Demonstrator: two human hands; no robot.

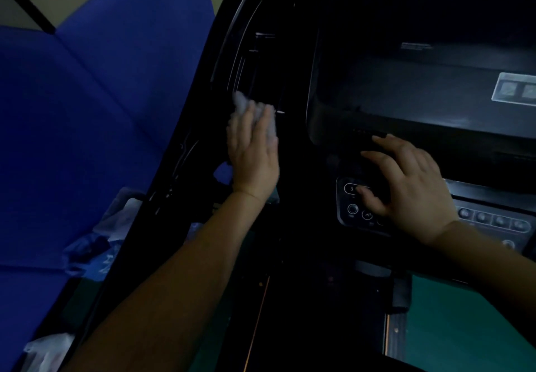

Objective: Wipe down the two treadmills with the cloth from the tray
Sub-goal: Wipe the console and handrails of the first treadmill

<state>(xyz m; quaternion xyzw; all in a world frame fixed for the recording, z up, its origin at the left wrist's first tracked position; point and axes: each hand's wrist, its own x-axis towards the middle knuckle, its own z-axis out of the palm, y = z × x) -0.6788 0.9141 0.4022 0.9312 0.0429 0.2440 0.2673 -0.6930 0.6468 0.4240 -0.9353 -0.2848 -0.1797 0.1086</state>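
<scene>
Tight spot: left hand (253, 151) presses cloth (255, 110) into a narrow dark channel between the treadmill's side frame (203, 104) and console (406, 96). Console bulk blocks rightward travel; right hand (409, 180) rests on the button panel (352, 206). Blue mats (87, 110) left of frame lie open (plastic bags (101, 241) low down).

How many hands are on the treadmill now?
2. The left hand presses the white cloth against the dark side frame; the right hand rests, fingers spread, on the console's button panel.
</scene>
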